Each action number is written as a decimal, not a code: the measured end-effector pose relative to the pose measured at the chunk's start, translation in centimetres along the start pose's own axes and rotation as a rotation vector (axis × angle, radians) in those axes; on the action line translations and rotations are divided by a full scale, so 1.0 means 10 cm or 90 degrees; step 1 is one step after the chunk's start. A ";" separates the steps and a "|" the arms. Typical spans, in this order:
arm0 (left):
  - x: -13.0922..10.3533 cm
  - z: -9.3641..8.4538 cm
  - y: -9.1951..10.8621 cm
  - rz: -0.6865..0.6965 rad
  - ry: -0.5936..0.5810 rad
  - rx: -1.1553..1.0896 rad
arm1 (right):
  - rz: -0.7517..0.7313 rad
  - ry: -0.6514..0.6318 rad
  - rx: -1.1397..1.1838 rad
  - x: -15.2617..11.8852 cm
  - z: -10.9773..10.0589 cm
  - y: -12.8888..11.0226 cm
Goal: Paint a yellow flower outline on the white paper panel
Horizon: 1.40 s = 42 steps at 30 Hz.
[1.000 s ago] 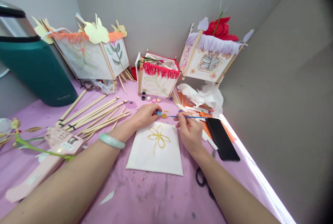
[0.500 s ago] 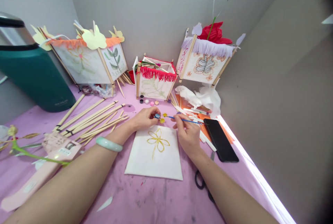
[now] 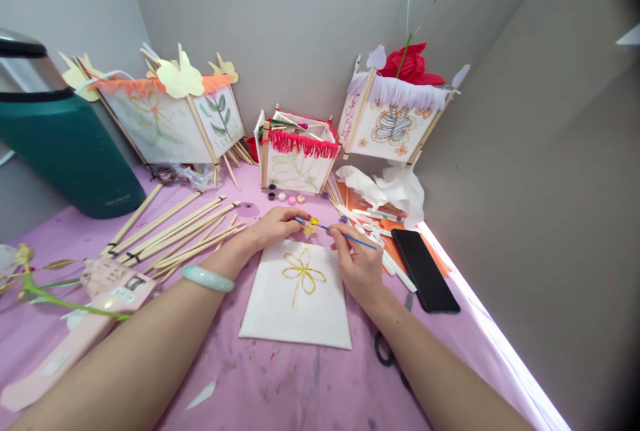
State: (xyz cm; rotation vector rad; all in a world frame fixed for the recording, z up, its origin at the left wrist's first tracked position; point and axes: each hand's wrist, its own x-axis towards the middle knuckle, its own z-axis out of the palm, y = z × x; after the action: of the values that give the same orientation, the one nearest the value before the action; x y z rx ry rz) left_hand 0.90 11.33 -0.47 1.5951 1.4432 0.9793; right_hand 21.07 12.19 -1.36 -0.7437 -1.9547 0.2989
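Observation:
A thin paintbrush with a blue handle is pinched in my right hand. Its tip is at a small yellow paint pot. Beside the pot, my left hand is closed at the fingertips on a small blue paint pot, mostly hidden by the fingers. A flat yellow piece, perhaps a lid, lies just below. Between my forearms rests a white square panel bearing a yellow flower outline with a stem.
Several more paint pots stand before a small red-fringed lantern. Bamboo sticks and a green bottle are on the left. Rightward lie a black phone and scissors, partly under my right forearm.
The brush tip has come to the yellow pot, and its handle has tilted lower on the right. My left fingers have shifted slightly left, and the blue pot's face shows less.

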 end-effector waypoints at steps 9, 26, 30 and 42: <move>0.01 0.02 -0.02 -0.005 -0.023 -0.066 | -0.018 -0.006 0.000 0.00 -0.01 -0.02; 0.03 0.03 -0.08 0.023 -0.009 -0.008 | -0.041 -0.020 0.005 0.01 0.01 -0.02; 0.03 0.04 -0.10 0.039 0.010 0.049 | -0.027 0.009 0.029 0.00 -0.03 -0.07; 0.06 0.05 -0.20 0.151 0.147 0.427 | -0.068 -0.159 0.251 -0.08 -0.16 -0.26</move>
State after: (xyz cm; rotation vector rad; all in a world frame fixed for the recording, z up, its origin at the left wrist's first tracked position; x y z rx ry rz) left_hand 0.59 12.10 -2.52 2.2288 1.9048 0.8760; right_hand 21.74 9.51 0.13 -0.3571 -2.0710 0.7164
